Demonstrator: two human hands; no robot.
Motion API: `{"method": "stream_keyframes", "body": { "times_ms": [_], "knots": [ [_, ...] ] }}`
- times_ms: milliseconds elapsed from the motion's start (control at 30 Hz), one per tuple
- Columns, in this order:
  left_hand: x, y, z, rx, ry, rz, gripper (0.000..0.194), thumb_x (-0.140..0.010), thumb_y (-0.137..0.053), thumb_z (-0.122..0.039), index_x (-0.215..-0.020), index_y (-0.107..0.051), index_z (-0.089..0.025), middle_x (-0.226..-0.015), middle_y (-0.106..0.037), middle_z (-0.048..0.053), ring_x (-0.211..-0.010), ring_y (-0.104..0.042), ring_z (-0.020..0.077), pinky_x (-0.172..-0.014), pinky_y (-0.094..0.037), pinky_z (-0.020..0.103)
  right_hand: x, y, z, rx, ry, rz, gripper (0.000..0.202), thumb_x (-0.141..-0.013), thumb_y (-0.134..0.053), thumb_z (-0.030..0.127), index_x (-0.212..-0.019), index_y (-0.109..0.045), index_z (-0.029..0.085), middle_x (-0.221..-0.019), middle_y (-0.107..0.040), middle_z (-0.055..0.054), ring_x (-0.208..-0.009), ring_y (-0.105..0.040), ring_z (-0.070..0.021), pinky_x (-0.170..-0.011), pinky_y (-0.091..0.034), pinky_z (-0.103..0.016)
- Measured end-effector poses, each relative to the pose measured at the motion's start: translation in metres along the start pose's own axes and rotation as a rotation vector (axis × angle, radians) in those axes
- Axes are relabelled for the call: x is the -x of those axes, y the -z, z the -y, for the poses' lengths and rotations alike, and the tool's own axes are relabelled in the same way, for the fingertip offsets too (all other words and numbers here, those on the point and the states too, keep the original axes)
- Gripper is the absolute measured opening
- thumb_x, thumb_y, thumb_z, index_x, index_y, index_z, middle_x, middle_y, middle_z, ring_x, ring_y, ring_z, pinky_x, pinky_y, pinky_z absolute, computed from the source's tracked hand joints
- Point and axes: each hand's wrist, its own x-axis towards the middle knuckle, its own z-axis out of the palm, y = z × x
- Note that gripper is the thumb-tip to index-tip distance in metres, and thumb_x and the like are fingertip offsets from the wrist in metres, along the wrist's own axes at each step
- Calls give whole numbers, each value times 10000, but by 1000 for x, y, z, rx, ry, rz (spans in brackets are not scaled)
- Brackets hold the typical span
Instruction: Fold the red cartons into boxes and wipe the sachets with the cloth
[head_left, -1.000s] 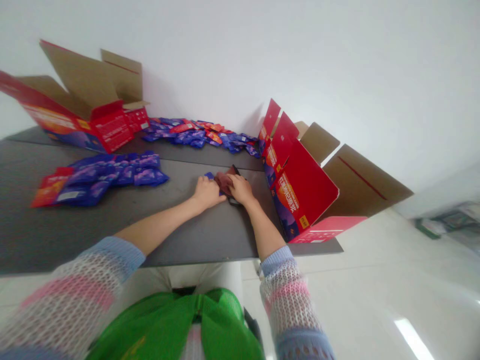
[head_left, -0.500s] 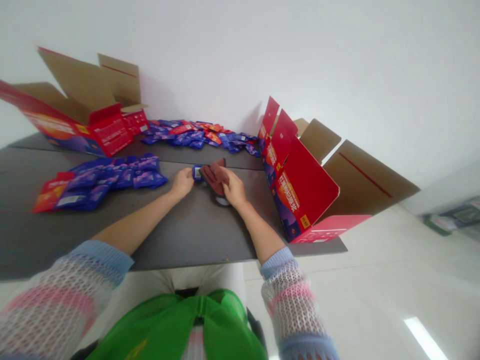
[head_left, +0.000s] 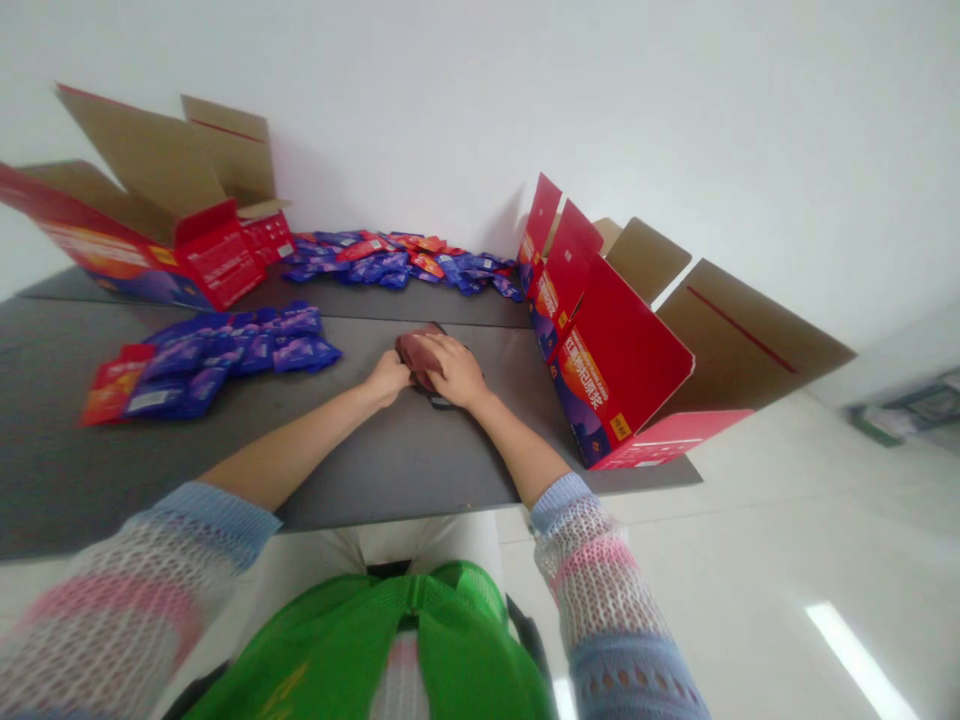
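Note:
Near the middle of the grey table (head_left: 360, 455), a brownish-red cloth-like item (head_left: 417, 354) with a dark edge lies between my hands. My right hand (head_left: 454, 370) is closed on it from the right, its fingers over the top. My left hand (head_left: 390, 378) pinches at its left side; the small blue piece seen there earlier is hidden now. To the left lies a group of blue packets (head_left: 247, 345), overlapping one another, with an orange-red packet (head_left: 116, 385) at its left end.
An open red carton (head_left: 217, 255) stands at the back left. More open red cartons (head_left: 592, 370) line the right side of the table. Along the wall (head_left: 420, 120) runs a row of blue and red packets (head_left: 390, 262).
My right hand has moved over the top of the brownish-red item. My left hand has shifted right, close against it, and the small blue piece has gone out of sight.

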Motion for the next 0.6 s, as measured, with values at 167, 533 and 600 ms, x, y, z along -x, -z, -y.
{"method": "stream_keyframes", "body": {
  "times_ms": [167, 533, 600],
  "knots": [
    [2, 10, -15, 89, 282, 370, 66, -830, -598, -65, -837, -663, -77, -860, -756, 180, -822, -752, 254, -942, -549, 478, -2, 11, -18, 69, -212, 73, 386, -959, -448, 234, -1306, -615, 208, -1354, -628, -77, -1253, -545, -240, -1068, -425, -383],
    [-6, 19, -28, 158, 513, 431, 314, -654, -518, -27, -930, -649, -101, -944, -754, 189, -1067, -709, 288, -1045, -507, 465, 6, 18, -30, -106, -90, 42, 472, -899, -435, 163, -1343, -591, 177, -1348, -634, -92, -1244, -565, -231, -1051, -449, -369],
    [-10, 21, -28, 172, 443, 381, 321, -629, -523, -93, -911, -673, -118, -979, -747, 207, -1076, -698, 327, -1006, -529, 521, 5, 13, -24, -183, -4, 7, 486, -907, -419, 184, -1371, -560, 155, -1388, -602, -107, -1277, -544, -225, -1073, -441, -362]
  ]
}}
